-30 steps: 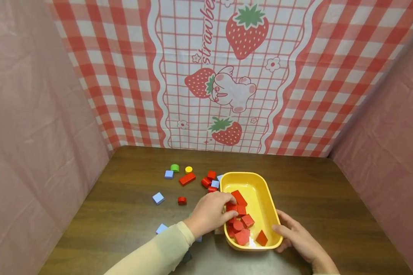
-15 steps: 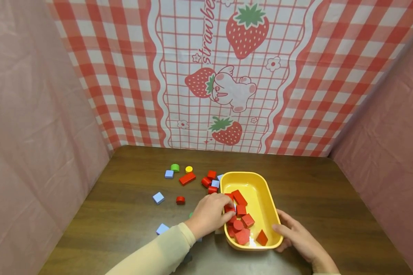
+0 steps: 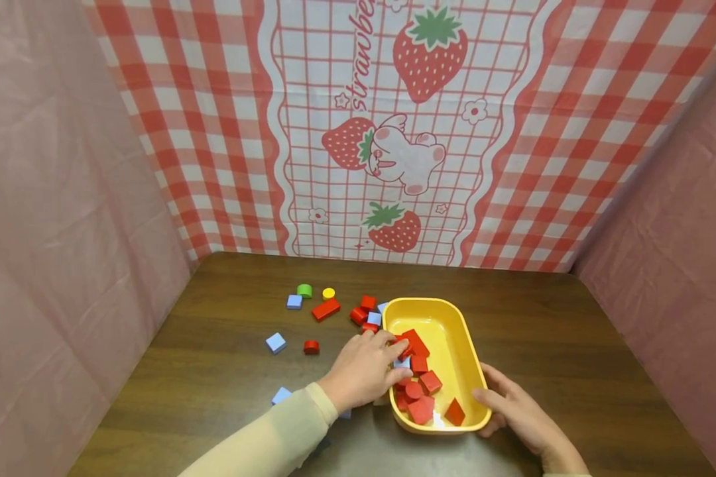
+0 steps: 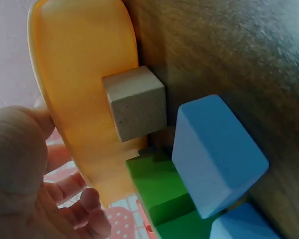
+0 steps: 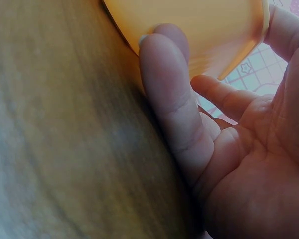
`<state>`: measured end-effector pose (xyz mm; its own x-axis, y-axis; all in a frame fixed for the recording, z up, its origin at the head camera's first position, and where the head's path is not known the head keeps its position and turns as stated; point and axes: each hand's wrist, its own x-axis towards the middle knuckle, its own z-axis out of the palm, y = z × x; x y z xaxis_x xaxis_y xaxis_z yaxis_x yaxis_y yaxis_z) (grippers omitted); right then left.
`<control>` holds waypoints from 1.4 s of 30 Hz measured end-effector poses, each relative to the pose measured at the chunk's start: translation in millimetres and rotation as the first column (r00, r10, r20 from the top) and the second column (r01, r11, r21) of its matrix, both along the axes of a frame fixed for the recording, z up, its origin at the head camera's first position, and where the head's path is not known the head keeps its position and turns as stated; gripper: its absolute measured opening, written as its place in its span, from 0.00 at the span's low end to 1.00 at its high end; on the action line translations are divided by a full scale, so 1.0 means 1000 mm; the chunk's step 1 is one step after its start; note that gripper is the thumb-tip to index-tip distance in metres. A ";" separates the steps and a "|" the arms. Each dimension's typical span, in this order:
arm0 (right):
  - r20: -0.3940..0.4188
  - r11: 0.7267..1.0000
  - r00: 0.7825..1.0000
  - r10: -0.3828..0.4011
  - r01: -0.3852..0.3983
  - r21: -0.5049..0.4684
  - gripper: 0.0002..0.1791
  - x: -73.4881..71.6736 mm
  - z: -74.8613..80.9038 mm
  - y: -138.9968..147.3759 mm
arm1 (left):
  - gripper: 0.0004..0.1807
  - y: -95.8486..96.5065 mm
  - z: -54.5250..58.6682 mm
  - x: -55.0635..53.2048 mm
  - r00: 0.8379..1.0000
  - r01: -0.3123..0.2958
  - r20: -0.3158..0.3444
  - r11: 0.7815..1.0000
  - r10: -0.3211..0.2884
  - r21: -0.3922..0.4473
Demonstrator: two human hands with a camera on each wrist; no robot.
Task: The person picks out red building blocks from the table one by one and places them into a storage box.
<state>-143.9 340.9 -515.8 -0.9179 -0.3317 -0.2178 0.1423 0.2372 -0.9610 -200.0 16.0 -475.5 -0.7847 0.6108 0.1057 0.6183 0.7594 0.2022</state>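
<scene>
A yellow plastic bin point(image 3: 450, 338) with several red blocks point(image 3: 420, 410) in it stands on the table. My left hand point(image 3: 360, 371) reaches over its left rim, thumb and fingers apart and touching blocks inside. A light blue block point(image 3: 402, 363) shows between that thumb and the fingers; a red block lies under the fingertips, partly hidden. On the bin's right side, my right hand point(image 3: 522, 411) holds the rim, thumb on top and fingers against the outer wall. The left wrist view has a plain wooden cube point(image 4: 137, 104) close against the bin's outside.
Left of the bin lie loose blocks: a red brick point(image 3: 325, 310), a yellow round point(image 3: 329, 293), a green arched piece point(image 3: 304, 291) and several blue ones point(image 3: 276, 342). Near the wooden cube are a green block point(image 4: 159, 184) and a blue block point(image 4: 219, 149). Checked cloth point(image 3: 227, 132) hangs behind.
My left fingers have spread and shifted among the blocks, and the blue block inside now shows. The small red half-round on the table has slid slightly left. My right hand stays put.
</scene>
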 end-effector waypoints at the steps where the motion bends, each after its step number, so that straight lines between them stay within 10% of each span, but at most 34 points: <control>1: 0.001 1.000 1.000 0.000 0.000 -0.001 0.40 0.000 0.000 0.000 | 0.36 0.000 -0.001 0.000 1.000 0.002 0.014 1.000 -0.002 0.018; 8: -0.002 1.000 1.000 -0.004 0.004 0.004 0.40 0.001 -0.001 -0.001 | 0.32 -0.029 -0.002 -0.008 0.994 -0.107 0.016 0.966 0.106 0.235; 15: -0.017 1.000 1.000 0.001 -0.001 0.002 0.39 -0.001 0.000 0.000 | 0.22 -0.077 -0.002 -0.025 0.948 -0.316 0.064 0.947 0.313 0.050; 20: -0.014 1.000 1.000 0.009 -0.009 -0.003 0.38 -0.001 0.000 0.000 | 0.08 -0.084 -0.006 -0.025 0.963 -0.257 0.109 0.963 0.247 0.084; 25: -0.013 1.000 1.000 0.003 -0.003 0.004 0.38 -0.002 0.000 0.001 | 0.08 -0.050 0.009 -0.016 0.996 -0.088 -0.012 0.972 0.093 0.218; 30: -0.012 1.000 1.000 -0.013 0.014 0.013 0.38 -0.001 -0.001 0.001 | 0.10 0.002 0.024 -0.007 0.975 0.148 -0.160 0.988 -0.154 -0.048; 35: -0.006 1.000 1.000 -0.002 0.002 0.011 0.38 -0.001 -0.002 -0.001 | 0.07 0.034 0.024 -0.005 0.964 0.076 -0.218 0.943 -0.153 -0.325; 42: -0.010 1.000 1.000 -0.011 0.011 0.015 0.39 -0.001 -0.001 0.000 | 0.10 0.054 0.025 -0.004 0.975 0.036 -0.184 0.905 -0.125 -0.423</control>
